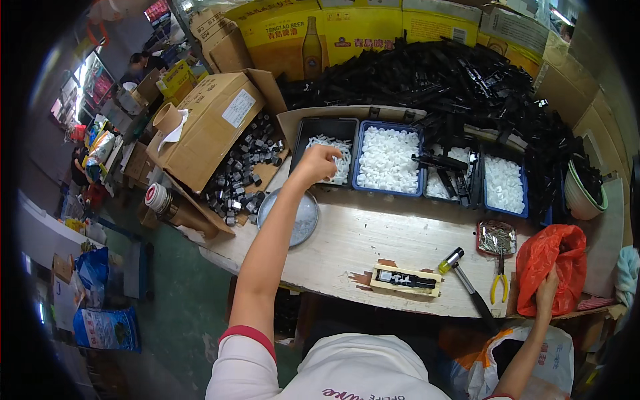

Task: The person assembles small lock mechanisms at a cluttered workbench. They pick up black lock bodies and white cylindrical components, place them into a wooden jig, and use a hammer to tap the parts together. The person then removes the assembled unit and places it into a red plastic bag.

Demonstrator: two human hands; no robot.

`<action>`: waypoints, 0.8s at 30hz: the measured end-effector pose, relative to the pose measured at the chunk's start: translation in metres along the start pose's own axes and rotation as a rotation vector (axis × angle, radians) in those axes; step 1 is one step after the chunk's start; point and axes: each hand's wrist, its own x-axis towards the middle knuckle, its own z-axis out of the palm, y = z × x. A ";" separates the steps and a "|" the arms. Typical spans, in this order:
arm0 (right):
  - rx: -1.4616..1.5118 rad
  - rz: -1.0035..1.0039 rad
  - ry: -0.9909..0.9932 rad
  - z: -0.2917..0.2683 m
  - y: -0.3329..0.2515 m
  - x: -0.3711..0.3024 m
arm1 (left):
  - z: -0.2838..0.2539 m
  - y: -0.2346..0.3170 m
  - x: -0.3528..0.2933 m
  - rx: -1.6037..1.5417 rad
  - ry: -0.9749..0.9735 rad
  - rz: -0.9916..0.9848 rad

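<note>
My left hand (316, 165) is over the near left part of a black tray (304, 127) of small white stick-like pieces (341, 150). Its fingers are curled in, and whatever they pinch is too small to make out. My right hand (547, 291) is against a red plastic bag (559, 250) at the table's right end. Its fingertips are lost in the bag's folds. Between my arms, a pale block-like fixture (434, 291) lies near the front edge with a black part (407, 279) in it. A hammer (465, 280) with a yellow-and-black head lies beside it.
Blue bins (360, 187) of white pieces line the back, black parts (460, 80) heaped behind. A round dish (308, 230) sits under my left forearm, near a carton (207, 123) of metallic pieces. Yellow-handled pliers (499, 289) lie by a tray of pins (497, 238).
</note>
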 end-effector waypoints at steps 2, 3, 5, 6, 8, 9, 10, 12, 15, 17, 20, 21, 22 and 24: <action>0.071 0.041 -0.031 0.002 0.000 -0.006 | -0.007 -0.008 -0.024 -0.272 0.112 0.053; 0.104 0.066 -0.025 0.002 0.002 -0.008 | -0.008 -0.012 -0.038 -0.404 0.169 0.083; 0.179 0.109 -0.024 0.006 0.014 -0.009 | -0.010 -0.027 -0.070 -0.532 0.293 0.113; 0.222 0.076 0.055 0.006 0.030 -0.010 | -0.007 -0.031 -0.085 -0.530 0.342 0.125; 0.304 0.005 0.207 0.010 0.057 -0.007 | -0.001 -0.047 -0.111 -0.515 0.431 0.104; 0.336 0.030 0.258 0.007 0.044 -0.005 | 0.004 -0.063 -0.121 -0.502 0.476 0.067; 0.367 0.056 0.310 0.000 0.030 -0.003 | 0.009 -0.075 -0.130 -0.489 0.518 0.030; 0.489 0.052 0.429 -0.006 -0.003 0.001 | 0.016 -0.084 -0.143 -0.195 0.581 -0.007; 0.620 0.160 0.185 -0.019 -0.060 -0.005 | 0.018 -0.096 -0.149 0.108 0.623 0.020; 0.565 0.184 0.136 -0.009 -0.071 -0.009 | 0.020 -0.098 -0.149 0.236 0.639 0.056; 0.405 0.089 0.096 0.013 -0.094 -0.015 | 0.030 -0.097 -0.146 0.359 0.600 0.097; 0.335 0.040 0.089 0.019 -0.102 -0.017 | 0.030 -0.097 -0.146 0.341 0.609 0.093; 0.326 -0.001 0.077 0.023 -0.107 -0.019 | 0.030 -0.095 -0.146 0.322 0.618 0.088; 0.307 -0.081 0.050 0.030 -0.115 -0.022 | 0.029 -0.095 -0.146 0.308 0.657 0.090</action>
